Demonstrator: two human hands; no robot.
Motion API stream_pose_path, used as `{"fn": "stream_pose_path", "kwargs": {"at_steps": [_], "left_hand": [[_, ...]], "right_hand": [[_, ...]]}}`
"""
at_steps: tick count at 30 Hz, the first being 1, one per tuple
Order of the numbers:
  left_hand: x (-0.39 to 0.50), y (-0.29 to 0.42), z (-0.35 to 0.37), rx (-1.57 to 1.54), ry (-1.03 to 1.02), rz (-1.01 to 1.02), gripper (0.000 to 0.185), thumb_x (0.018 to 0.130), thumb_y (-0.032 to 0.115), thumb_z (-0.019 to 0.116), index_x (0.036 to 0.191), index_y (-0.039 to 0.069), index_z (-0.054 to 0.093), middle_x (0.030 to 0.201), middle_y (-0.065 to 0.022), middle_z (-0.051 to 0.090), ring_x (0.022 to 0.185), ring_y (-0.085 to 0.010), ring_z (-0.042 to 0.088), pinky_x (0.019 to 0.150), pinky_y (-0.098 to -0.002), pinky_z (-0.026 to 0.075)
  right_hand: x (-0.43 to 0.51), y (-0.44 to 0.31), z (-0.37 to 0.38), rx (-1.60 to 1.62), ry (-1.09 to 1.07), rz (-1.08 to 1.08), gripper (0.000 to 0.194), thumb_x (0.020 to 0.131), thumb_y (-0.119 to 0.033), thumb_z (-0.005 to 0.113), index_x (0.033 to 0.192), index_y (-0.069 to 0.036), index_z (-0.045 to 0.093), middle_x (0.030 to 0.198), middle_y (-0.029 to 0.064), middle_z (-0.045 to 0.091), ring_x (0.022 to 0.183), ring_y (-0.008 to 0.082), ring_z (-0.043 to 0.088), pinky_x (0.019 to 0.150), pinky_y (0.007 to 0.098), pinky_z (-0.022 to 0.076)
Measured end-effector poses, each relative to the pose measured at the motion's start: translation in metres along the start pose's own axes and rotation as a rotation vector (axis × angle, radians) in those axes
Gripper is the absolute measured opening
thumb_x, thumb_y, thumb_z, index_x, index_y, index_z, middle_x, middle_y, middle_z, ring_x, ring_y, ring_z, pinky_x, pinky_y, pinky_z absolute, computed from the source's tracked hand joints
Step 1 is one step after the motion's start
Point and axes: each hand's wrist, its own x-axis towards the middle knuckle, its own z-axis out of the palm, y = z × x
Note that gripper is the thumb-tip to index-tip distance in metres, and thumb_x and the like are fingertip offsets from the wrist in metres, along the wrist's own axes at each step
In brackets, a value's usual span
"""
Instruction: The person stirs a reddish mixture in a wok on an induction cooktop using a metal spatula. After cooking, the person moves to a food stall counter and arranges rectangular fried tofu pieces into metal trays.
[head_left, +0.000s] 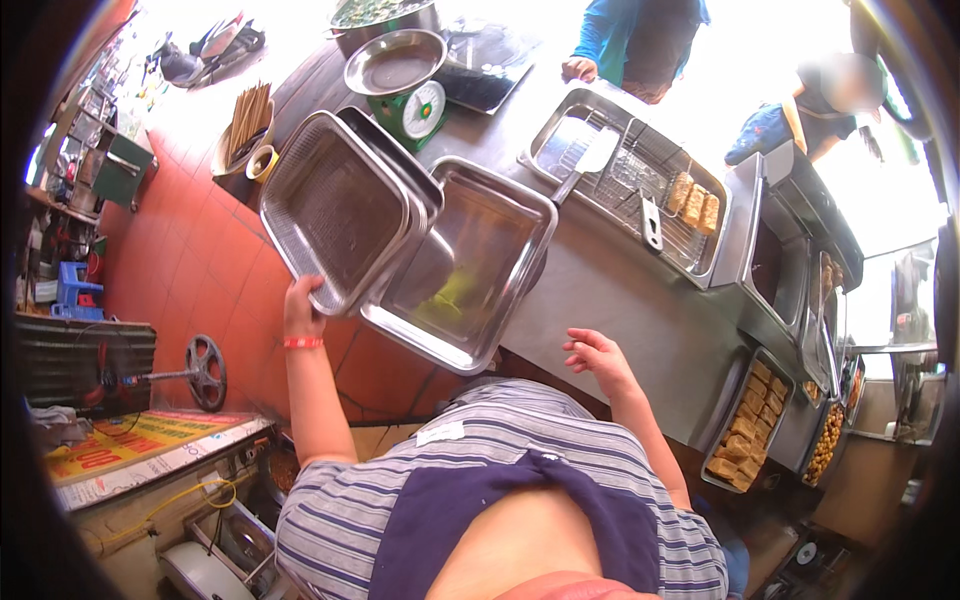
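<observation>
My left hand (304, 307) grips the near corner of a perforated metal tray (337, 217), which is tilted over other metal trays on its far side. Partly under these lies a shallow stainless steel tray (480, 247) with a yellow-green patch on its bottom. My right hand (598, 358) is held over the steel counter, fingers apart and holding nothing. Beyond it, a steel tray with a wire rack (637, 180) holds several browned blocks of food (694, 202), a spatula (596, 154) and a utensil with a white, holed handle (651, 225).
A green dial scale (416, 112) with a metal pan stands at the back, beside a pot (382, 22). Wooden skewers (251, 120) stand in a container at left. At right are a steel fryer (780, 262) and a tray of tofu-like blocks (750, 427). Two people are beyond the counter.
</observation>
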Motion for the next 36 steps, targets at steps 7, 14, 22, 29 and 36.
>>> {"fn": "stream_pose_path", "kwargs": {"at_steps": [7, 14, 22, 29, 36], "left_hand": [[-0.096, 0.006, 0.036, 0.085, -0.201, 0.011, 0.041, 0.073, -0.001, 0.051, 0.113, -0.010, 0.052, 0.097, -0.0166, 0.064, 0.085, -0.0263, 0.067, 0.077, -0.0383, 0.058], [-0.157, -0.036, 0.087, 0.123, -0.401, -0.293, 0.038, 0.072, -0.003, 0.052, 0.110, -0.008, 0.054, 0.094, -0.0137, 0.063, 0.080, -0.0219, 0.065, 0.071, -0.0325, 0.056], [-0.198, -0.087, 0.122, 0.443, -0.605, -0.327, 0.050, 0.069, 0.003, 0.054, 0.117, -0.011, 0.054, 0.104, -0.0148, 0.064, 0.084, -0.0208, 0.065, 0.078, -0.0322, 0.053], [-0.247, -0.121, 0.166, 0.659, -0.756, -0.152, 0.055, 0.071, 0.006, 0.057, 0.124, -0.007, 0.052, 0.106, -0.0072, 0.062, 0.093, -0.0136, 0.057, 0.084, -0.0271, 0.046], [-0.226, -0.231, 0.197, 0.791, -0.792, -0.216, 0.041, 0.070, 0.010, 0.062, 0.108, -0.005, 0.059, 0.091, -0.0103, 0.065, 0.079, -0.0171, 0.060, 0.073, -0.0300, 0.049]], "right_hand": [[-0.002, -0.054, 0.032, -0.010, -0.238, -0.179, 0.045, 0.097, -0.022, 0.054, 0.136, -0.001, 0.046, 0.112, 0.0112, 0.062, 0.087, 0.0156, 0.063, 0.076, 0.0281, 0.0513], [-0.029, -0.076, 0.041, 0.341, -0.312, -0.260, 0.062, 0.097, -0.046, 0.051, 0.144, -0.007, 0.038, 0.129, 0.0104, 0.054, 0.111, 0.0174, 0.056, 0.088, 0.0312, 0.0491], [-0.076, -0.022, -0.013, 0.524, 0.034, 0.083, 0.057, 0.096, -0.049, 0.051, 0.126, -0.001, 0.054, 0.111, 0.0139, 0.065, 0.094, 0.0227, 0.065, 0.083, 0.0376, 0.0539], [-0.123, 0.037, -0.064, 0.590, 0.079, 0.034, 0.031, 0.095, -0.017, 0.054, 0.120, 0.000, 0.053, 0.100, 0.0143, 0.065, 0.084, 0.0214, 0.066, 0.070, 0.0352, 0.0577], [-0.110, 0.118, -0.129, 0.459, 0.459, -0.080, 0.020, 0.090, -0.005, 0.053, 0.106, 0.005, 0.061, 0.090, 0.0120, 0.067, 0.075, 0.0204, 0.066, 0.065, 0.0332, 0.0558]]}}
